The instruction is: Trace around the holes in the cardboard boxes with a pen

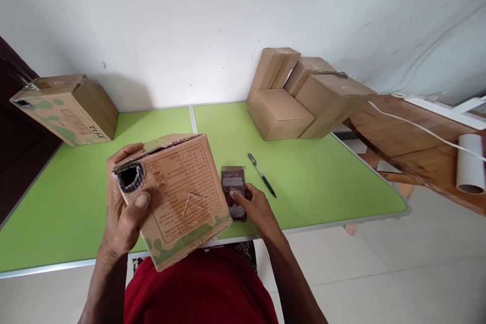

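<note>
Nearest to us is our red shirt, below and between the two hands. Our left hand is part-closed around the end of a printed carton, its thumb pressed on the face and its fingers behind; the carton tilts in front of us, to the right of that hand. A dark-rimmed hole opens in the carton's corner just above the thumb. Our right hand is nearly closed on the right edge of a flat dark-red item, thumb across its face; we cannot tell whether the item is lifted off the green table. Just beyond the right hand a pen lies on the table. Well to the right of that hand, a white tube stands on a wooden surface. Farther off, another printed carton sits beyond and left of the left hand, and plain brown cartons cluster beyond the right hand, near the white wall.
</note>
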A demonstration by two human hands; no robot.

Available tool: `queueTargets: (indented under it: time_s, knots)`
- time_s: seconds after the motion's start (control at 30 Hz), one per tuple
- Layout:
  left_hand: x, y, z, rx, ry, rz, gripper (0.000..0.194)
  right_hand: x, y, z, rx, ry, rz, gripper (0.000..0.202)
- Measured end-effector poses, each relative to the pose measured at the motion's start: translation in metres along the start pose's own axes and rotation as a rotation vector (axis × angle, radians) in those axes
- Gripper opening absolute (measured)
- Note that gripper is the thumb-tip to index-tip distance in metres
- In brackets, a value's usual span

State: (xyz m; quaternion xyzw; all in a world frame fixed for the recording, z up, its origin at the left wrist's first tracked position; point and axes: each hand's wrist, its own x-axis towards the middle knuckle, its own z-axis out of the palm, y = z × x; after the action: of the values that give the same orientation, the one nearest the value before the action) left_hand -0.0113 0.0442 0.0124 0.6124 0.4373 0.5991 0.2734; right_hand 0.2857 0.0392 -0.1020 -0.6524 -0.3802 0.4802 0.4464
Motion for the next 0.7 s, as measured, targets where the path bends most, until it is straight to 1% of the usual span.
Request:
queueTargets:
  time_s: [0.1, 0.2, 0.27, 0.33, 0.43, 0.5, 0.57, 0.7]
  knots:
    - [-0.002, 0.001, -0.001, -0.052, -0.046, -0.005, 0.071, -0.006, -0.002, -0.002, 0.174, -0.027, 0.027, 0.045]
    - [-0.004, 0.003, -0.001, -0.045, -0.053, -0.012, 0.071, -0.016, -0.003, -0.009, 0.354, -0.042, 0.078, 0.05]
    - [-0.005, 0.004, 0.0, -0.043, -0.048, -0.014, 0.071, -0.023, -0.005, -0.017, 0.447, -0.039, 0.106, 0.048]
    - [-0.005, 0.005, 0.001, -0.047, -0.048, -0.017, 0.072, -0.03, -0.008, -0.026, 0.505, -0.032, 0.12, 0.041]
    - [-0.005, 0.006, 0.003, -0.044, -0.053, -0.01, 0.071, -0.043, -0.019, -0.033, 0.633, -0.032, 0.164, 0.037]
    - [-0.005, 0.006, 0.003, -0.025, -0.055, -0.006, 0.071, -0.052, -0.029, -0.033, 0.77, -0.061, 0.205, 0.038]
    - [-0.005, 0.005, 0.002, -0.009, -0.059, -0.005, 0.072, -0.059, -0.039, -0.031, 0.873, -0.115, 0.214, 0.037]
    - [-0.005, 0.004, 0.002, -0.008, -0.065, -0.003, 0.073, -0.064, -0.055, -0.026, 0.874, -0.185, 0.131, 0.038]
